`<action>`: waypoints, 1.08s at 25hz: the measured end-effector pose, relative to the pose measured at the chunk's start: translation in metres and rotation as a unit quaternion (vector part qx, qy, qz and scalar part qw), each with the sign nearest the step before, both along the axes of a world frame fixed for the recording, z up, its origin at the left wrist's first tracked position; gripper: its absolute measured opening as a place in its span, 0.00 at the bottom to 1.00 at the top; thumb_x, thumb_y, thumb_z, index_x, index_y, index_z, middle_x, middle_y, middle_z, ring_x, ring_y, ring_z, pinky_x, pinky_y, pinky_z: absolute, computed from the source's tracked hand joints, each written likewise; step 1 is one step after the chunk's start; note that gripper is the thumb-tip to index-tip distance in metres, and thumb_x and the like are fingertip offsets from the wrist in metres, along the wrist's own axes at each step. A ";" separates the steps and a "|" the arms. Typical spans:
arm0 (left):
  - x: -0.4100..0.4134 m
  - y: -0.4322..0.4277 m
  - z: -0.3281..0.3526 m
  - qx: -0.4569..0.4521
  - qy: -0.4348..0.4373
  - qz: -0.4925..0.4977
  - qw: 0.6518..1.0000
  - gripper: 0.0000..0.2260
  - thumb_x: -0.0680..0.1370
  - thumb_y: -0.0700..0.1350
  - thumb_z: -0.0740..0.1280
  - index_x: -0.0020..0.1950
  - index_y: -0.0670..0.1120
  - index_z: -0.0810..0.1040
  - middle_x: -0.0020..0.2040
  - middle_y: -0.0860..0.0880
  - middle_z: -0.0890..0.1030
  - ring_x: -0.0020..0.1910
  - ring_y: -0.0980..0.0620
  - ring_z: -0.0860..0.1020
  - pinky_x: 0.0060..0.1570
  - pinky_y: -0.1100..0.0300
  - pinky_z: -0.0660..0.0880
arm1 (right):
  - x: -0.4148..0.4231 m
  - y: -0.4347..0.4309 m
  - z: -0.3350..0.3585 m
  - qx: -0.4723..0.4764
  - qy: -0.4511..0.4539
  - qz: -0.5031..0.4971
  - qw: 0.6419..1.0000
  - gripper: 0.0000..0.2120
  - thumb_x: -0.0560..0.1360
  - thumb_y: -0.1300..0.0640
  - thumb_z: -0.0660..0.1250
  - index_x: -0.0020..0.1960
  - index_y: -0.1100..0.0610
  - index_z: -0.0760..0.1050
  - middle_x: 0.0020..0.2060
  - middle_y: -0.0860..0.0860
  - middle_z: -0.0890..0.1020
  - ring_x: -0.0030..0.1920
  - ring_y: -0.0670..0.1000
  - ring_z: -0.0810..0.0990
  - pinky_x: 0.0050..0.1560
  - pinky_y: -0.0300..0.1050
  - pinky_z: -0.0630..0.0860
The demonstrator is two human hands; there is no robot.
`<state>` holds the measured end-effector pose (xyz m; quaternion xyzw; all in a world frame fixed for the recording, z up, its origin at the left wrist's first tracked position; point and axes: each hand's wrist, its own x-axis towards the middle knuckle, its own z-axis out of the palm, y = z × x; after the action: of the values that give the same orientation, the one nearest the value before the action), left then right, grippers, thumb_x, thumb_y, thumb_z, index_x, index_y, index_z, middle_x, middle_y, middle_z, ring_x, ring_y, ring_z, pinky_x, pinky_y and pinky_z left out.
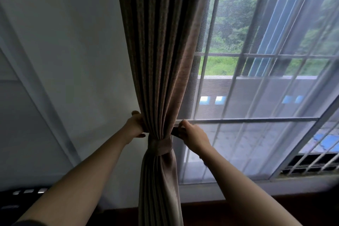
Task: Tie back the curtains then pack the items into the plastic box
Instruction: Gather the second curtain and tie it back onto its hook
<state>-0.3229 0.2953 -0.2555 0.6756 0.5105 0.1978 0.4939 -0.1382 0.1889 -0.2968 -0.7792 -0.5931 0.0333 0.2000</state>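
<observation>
A single head-worn wide-angle view looks forward and slightly upward from close range, at arm's reach of the gathered curtain [161, 71] at frame centre; white wall [73, 51] fills the left, barred window [256, 86] the right.

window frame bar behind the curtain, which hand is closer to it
Right. The right hand sits just under the horizontal window bar, pinching the tieback end. The left hand grips the curtain on its far side, by the wall.

One curtain [161, 60], one tieback [159, 146], one window [256, 119] — two hands: left hand [134, 126], right hand [194, 135].
</observation>
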 end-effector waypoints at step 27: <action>-0.021 -0.060 -0.050 0.110 -0.050 -0.139 0.983 0.09 0.74 0.48 0.70 0.41 0.44 0.85 0.65 0.58 0.68 0.62 0.58 0.72 0.56 0.67 0.68 | -0.081 -0.096 -0.043 0.108 0.112 0.031 0.987 0.09 0.70 0.55 0.68 0.34 0.52 0.70 0.27 0.44 0.72 0.28 0.41 0.65 0.29 0.32 0.58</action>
<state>-0.3434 0.2352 -0.3057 0.7798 0.3611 0.2157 0.4638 -0.2191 0.0929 -0.3395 -0.7255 -0.5912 0.0621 0.3468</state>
